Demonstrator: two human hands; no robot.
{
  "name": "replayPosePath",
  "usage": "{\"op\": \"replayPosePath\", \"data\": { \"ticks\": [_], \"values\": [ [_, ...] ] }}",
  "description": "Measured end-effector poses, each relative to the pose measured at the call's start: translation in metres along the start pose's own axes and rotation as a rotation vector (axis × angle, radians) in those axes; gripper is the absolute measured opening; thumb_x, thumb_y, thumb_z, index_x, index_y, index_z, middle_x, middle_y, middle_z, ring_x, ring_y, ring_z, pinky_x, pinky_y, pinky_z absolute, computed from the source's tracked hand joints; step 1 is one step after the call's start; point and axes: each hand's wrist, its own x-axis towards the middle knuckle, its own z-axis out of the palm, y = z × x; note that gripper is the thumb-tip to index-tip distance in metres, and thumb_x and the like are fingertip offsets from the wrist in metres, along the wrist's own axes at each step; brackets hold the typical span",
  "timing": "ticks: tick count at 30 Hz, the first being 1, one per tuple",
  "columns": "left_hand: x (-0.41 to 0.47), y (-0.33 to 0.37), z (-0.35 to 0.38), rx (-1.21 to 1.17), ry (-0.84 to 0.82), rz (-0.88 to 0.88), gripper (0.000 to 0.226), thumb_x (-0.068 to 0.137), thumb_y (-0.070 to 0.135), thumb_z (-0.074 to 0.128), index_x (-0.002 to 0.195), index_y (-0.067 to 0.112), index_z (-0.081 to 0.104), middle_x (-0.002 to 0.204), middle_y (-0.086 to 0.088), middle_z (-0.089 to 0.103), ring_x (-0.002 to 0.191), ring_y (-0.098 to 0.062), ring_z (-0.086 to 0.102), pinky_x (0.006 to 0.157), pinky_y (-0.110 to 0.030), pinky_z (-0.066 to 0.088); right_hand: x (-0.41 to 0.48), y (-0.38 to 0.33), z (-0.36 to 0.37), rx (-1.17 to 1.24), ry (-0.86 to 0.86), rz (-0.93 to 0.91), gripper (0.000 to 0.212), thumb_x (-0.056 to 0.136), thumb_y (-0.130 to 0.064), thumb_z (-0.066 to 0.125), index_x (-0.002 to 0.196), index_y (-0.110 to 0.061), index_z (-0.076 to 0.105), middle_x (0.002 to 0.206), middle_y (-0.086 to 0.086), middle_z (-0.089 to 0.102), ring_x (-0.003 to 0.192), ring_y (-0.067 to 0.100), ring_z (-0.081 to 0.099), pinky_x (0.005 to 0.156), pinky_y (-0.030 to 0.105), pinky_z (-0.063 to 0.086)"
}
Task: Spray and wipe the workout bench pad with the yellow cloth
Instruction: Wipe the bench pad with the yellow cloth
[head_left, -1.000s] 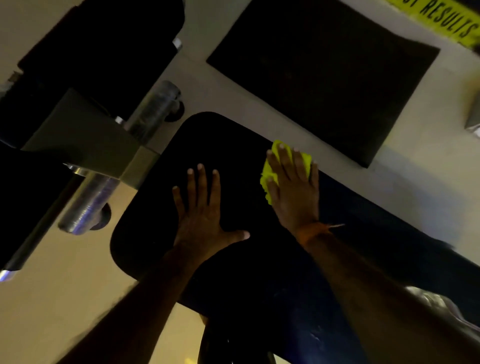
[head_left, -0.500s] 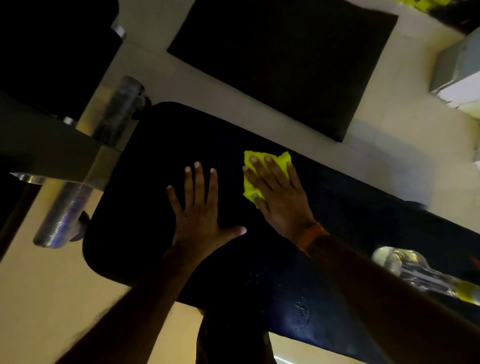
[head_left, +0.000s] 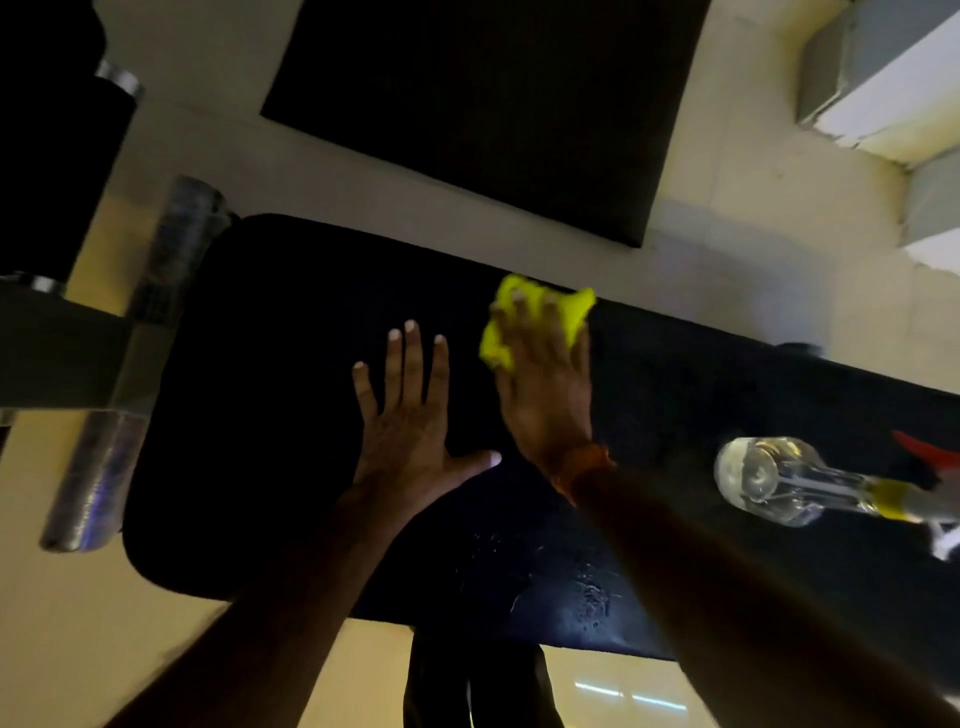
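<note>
The long black padded surface (head_left: 270, 415) runs across your view from the left end toward the right edge of the frame. Beyond its far edge a dark mat (head_left: 483, 104) lies on the pale floor (head_left: 78, 623). A metal roller (head_left: 171, 270) sits just off the left end.

Toward the right end, a clear spray bottle (head_left: 769, 480) lies on its side with its base pointing at your right arm.

Your left hand (head_left: 410, 436) is flat on the middle of the surface, fingers spread and straight, holding nothing. Your right hand (head_left: 545, 395) is just beside it, fingers stretched out and pressing down on the yellow cloth (head_left: 498, 348). The cloth is bunched under those fingers, right at the far edge.

Wet droplets (head_left: 592, 597) glisten near the near edge.
</note>
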Motion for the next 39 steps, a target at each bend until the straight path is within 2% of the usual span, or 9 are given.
{"op": "replayPosePath", "data": {
  "ticks": [2,7,11,15,19,24,28,33,39],
  "values": [
    [0.001,0.006,0.0,0.002,-0.005,0.022,0.137,0.065,0.095,0.044,0.161,0.011,-0.005,0.168,-0.017,-0.019,0.156,-0.033,-0.018,0.119,-0.068,-0.003,-0.01,0.03,-0.005,-0.083,-0.016,-0.277,0.058,0.105,-0.04,0.038,0.161,-0.032,0.025,0.17,-0.007,0.02,0.159,0.021,0.014,0.124,0.06,0.016],
    [0.002,0.029,0.006,-0.005,-0.031,0.107,0.135,0.068,0.092,0.047,0.161,0.011,-0.007,0.168,-0.013,-0.021,0.155,-0.032,-0.02,0.121,-0.067,-0.001,-0.006,0.048,-0.016,-0.028,0.04,0.258,0.057,0.106,-0.039,0.036,0.161,-0.028,0.028,0.17,-0.005,0.022,0.159,0.025,0.006,0.123,0.065,0.012],
    [0.003,0.043,0.008,0.0,-0.041,0.067,0.136,0.067,0.093,0.046,0.161,0.01,-0.007,0.167,-0.017,-0.021,0.155,-0.034,-0.021,0.12,-0.068,-0.002,-0.035,0.078,-0.018,-0.153,0.001,-0.252,0.057,0.106,-0.04,0.04,0.16,-0.028,0.03,0.169,-0.003,0.025,0.159,0.026,0.014,0.122,0.064,0.019],
    [0.005,0.046,0.011,0.008,-0.046,0.125,0.134,0.069,0.093,0.044,0.161,0.01,-0.008,0.168,-0.014,-0.022,0.155,-0.031,-0.02,0.12,-0.069,0.001,-0.019,0.086,-0.025,-0.041,0.024,0.368,0.057,0.107,-0.041,0.029,0.162,-0.026,0.025,0.17,-0.004,0.019,0.16,0.028,0.006,0.124,0.065,0.009],
    [0.009,0.062,0.015,0.012,-0.067,0.167,0.135,0.068,0.094,0.043,0.16,0.012,-0.012,0.166,-0.014,-0.027,0.154,-0.031,-0.024,0.119,-0.07,-0.002,-0.049,0.096,-0.026,-0.096,-0.032,-0.118,0.057,0.107,-0.038,0.038,0.161,-0.025,0.028,0.17,-0.001,0.022,0.159,0.025,0.014,0.123,0.06,0.02],
    [0.011,0.077,0.021,0.011,-0.053,0.192,0.134,0.067,0.094,0.043,0.161,0.015,-0.011,0.166,-0.016,-0.024,0.154,-0.034,-0.022,0.119,-0.07,-0.001,-0.047,0.12,-0.033,-0.039,-0.042,0.455,0.058,0.109,-0.036,0.033,0.163,-0.024,0.017,0.172,0.003,0.009,0.16,0.027,0.0,0.125,0.06,0.007],
    [0.011,0.077,0.023,0.01,-0.047,0.188,0.133,0.067,0.097,0.035,0.161,0.014,-0.008,0.167,-0.016,-0.021,0.155,-0.034,-0.019,0.12,-0.069,-0.003,-0.089,0.111,-0.026,-0.03,-0.038,0.03,0.058,0.107,-0.034,0.038,0.162,-0.021,0.025,0.171,0.003,0.02,0.159,0.024,0.013,0.124,0.06,0.017],
    [0.013,0.074,0.025,0.005,-0.041,0.188,0.135,0.064,0.101,0.029,0.161,0.016,-0.009,0.167,-0.013,-0.023,0.155,-0.032,-0.021,0.12,-0.067,-0.005,-0.034,0.121,-0.027,0.062,-0.04,0.602,0.06,0.109,-0.037,0.031,0.164,-0.022,0.013,0.172,0.007,0.006,0.16,0.031,-0.002,0.127,0.057,-0.001],
    [0.01,0.07,0.023,-0.018,-0.03,0.199,0.136,0.062,0.099,0.037,0.162,0.018,-0.007,0.169,-0.01,-0.02,0.155,-0.028,-0.02,0.122,-0.065,-0.003,-0.054,0.117,-0.029,0.058,-0.029,0.085,0.057,0.108,-0.034,0.037,0.162,-0.024,0.024,0.171,0.001,0.016,0.159,0.029,0.009,0.128,0.051,0.016]
  ]
}}
